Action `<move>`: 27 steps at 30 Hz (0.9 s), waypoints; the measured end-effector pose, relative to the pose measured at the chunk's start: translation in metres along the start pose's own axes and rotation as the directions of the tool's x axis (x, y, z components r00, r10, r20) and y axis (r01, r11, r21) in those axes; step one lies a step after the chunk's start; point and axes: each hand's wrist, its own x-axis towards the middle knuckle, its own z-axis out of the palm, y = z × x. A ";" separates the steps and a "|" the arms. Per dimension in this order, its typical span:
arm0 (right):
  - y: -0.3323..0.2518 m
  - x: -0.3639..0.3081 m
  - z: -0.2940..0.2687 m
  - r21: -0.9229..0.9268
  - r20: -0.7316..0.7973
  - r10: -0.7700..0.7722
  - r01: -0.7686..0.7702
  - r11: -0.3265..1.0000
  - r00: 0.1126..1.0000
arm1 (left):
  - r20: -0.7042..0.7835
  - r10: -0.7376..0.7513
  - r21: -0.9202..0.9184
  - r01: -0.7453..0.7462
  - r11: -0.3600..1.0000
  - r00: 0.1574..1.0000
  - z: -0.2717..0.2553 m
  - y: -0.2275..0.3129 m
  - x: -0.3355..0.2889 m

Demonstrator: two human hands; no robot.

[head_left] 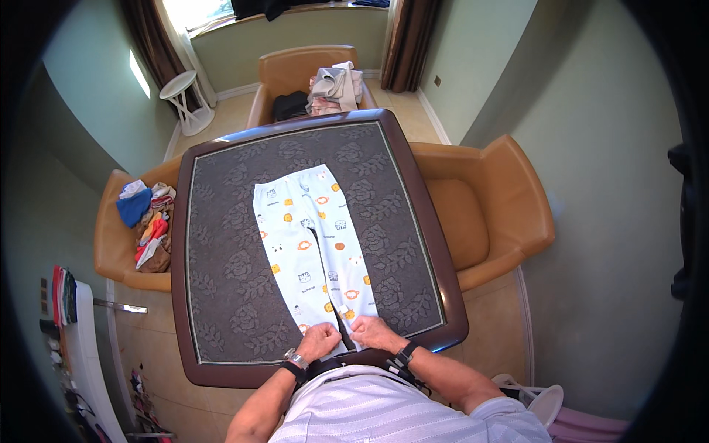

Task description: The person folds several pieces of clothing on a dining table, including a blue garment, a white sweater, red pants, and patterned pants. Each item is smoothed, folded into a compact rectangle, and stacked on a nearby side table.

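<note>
A pair of light blue children's trousers printed with small animal faces lies flat on the table, waistband at the far end and legs toward me. My left hand is closed on the cuff end of the left trouser leg. At the end of the other leg, my right hand is closed on its cuff. A narrow dark gap separates the two legs. Both hands are close together near the table's front edge, and the fingertips are partly hidden.
The dark-patterned table has a raised brown wooden rim. Tan armchairs stand around it: the left one holds a pile of coloured clothes, the far one folded garments. The right armchair is close to the rim. A white stool stands far left.
</note>
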 end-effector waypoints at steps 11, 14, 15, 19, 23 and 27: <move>-0.026 0.000 -0.019 -0.311 -0.026 -0.136 0.122 0.942 0.990 | 0.034 -0.023 -0.158 0.028 0.987 0.999 -0.010 -0.012 -0.001; -0.044 0.009 -0.034 -0.265 -0.102 -0.151 0.119 0.957 0.983 | -0.201 0.027 -0.092 -0.047 0.995 0.979 -0.033 -0.004 0.020; -0.049 0.012 -0.037 -0.272 -0.132 -0.190 0.149 0.951 0.973 | -0.262 0.008 -0.107 -0.037 0.994 0.965 -0.043 0.001 0.031; -0.054 0.022 -0.032 -0.285 -0.156 -0.180 0.131 0.950 0.971 | -0.442 -0.045 -0.131 -0.015 0.991 0.896 -0.084 0.021 0.084; -0.047 0.026 -0.025 -0.338 -0.200 -0.203 0.127 0.933 0.958 | -0.558 0.120 -0.007 -0.149 0.989 0.821 -0.114 0.048 0.145; -0.043 0.025 -0.030 -0.245 -0.194 -0.185 0.135 0.960 0.963 | -0.534 -0.108 -0.178 0.013 0.984 0.839 -0.126 0.076 0.187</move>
